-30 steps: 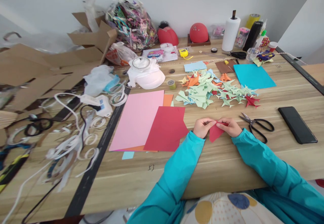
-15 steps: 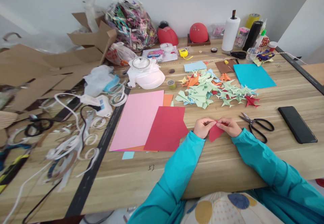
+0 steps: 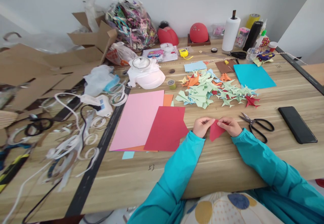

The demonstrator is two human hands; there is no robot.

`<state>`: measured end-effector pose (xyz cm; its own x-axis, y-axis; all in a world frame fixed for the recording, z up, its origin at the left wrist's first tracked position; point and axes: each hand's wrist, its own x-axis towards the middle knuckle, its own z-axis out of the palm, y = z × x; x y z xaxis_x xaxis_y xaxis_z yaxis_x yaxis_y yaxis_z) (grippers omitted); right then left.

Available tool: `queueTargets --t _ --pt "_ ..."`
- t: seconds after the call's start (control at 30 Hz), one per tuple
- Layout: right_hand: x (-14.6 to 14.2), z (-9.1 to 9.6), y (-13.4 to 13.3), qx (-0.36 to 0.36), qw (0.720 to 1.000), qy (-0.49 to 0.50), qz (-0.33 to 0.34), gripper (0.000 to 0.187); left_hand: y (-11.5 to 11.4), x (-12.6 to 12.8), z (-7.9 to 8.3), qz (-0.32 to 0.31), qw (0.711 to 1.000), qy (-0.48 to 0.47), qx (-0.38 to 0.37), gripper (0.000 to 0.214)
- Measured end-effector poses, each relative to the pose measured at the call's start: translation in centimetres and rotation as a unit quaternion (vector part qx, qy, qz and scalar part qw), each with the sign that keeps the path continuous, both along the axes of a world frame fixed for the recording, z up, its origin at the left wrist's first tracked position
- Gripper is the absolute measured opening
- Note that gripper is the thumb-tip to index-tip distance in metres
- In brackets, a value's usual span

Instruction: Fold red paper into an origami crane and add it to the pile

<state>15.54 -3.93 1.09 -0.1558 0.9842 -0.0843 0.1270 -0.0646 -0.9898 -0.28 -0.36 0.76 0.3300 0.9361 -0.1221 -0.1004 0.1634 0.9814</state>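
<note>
Pale wood grain streaked the surface (image 3: 157, 190), and over its near part was a small red paper (image 3: 215, 133), pointed below. My left hand (image 3: 200, 128) and right hand (image 3: 231, 127) both pinched its upper edge, thumbs against fingers. A light, even grip with edges matched, I judged, would keep any crease in that thin stuff straight. Nearby lay scissors (image 3: 250, 121) with looped black handles; beyond, crisp folded paper shapes (image 3: 202, 90). Flat red sheet (image 3: 164, 129) overlapped smooth pink sheet (image 3: 139, 119) leftward.
</note>
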Motion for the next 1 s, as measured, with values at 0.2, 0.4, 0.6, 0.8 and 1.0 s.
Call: queueTargets --t 0.2,0.4,0.6,0.8,1.0 --pt "-0.14 0.15 0.02 0.011 1.000 0.004 0.008 0.029 -0.03 0.03 0.22 0.020 1.000 0.020 0.009 0.021" --pt "-0.35 0.38 -0.02 0.010 1.000 0.000 0.014 0.028 -0.28 0.25 0.34 0.019 0.999 0.026 0.018 0.020" --pt "-0.34 0.23 0.00 0.004 1.000 0.014 0.016 0.030 -0.35 0.26 0.24 0.015 1.000 0.023 0.010 0.021" --pt "-0.21 0.17 0.00 0.007 1.000 0.016 0.018 0.029 -0.46 0.24 0.12 -0.006 0.999 0.025 0.033 0.022" --pt "-0.28 0.14 -0.04 0.020 0.999 -0.004 0.033 0.031 -0.35 0.15 -0.05 -0.028 0.997 0.027 0.071 0.023"
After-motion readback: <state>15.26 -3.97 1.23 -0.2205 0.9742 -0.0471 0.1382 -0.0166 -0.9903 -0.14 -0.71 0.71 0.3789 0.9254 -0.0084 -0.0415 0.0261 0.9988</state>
